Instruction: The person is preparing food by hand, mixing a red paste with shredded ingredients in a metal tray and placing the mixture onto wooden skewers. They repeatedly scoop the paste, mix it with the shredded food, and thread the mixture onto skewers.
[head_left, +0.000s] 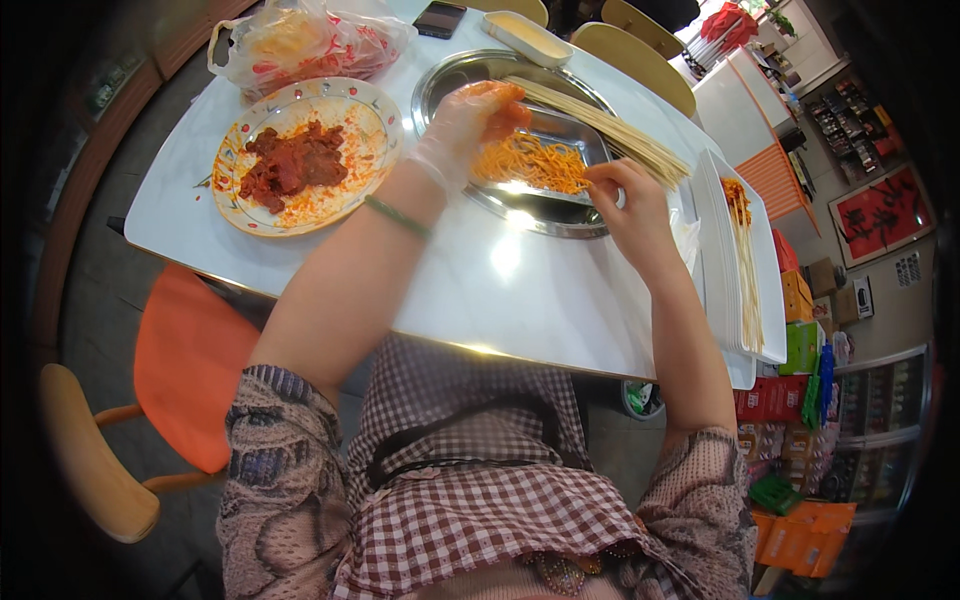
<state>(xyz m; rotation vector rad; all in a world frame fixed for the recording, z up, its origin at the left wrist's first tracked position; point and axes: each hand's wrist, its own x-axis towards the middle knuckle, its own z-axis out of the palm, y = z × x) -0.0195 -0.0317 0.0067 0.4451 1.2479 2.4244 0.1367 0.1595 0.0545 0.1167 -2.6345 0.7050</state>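
My left hand (480, 124), in a clear plastic glove stained orange, is curled above a rectangular metal tray; whether it holds something is hidden. Orange seasoned shreds (532, 161) lie in the metal tray (600, 146), which rests over a round metal basin (525, 221). Bare, my right hand (626, 195) pinches at the tray's right end; I cannot tell what is between the fingertips. A bundle of bamboo skewers (600, 124) lies across the basin. On a patterned plate (381, 124) at left is dark red seasoned meat (296, 165). Skewers with orange food (739, 206) lie on stacked white trays (769, 300).
A plastic bag (315, 45), a phone (440, 19) and a white oblong dish (529, 37) stand along the table's far side. An orange chair (184, 360) is at the left, near the table's front edge (480, 349). Boxes (772, 397) are stacked at right.
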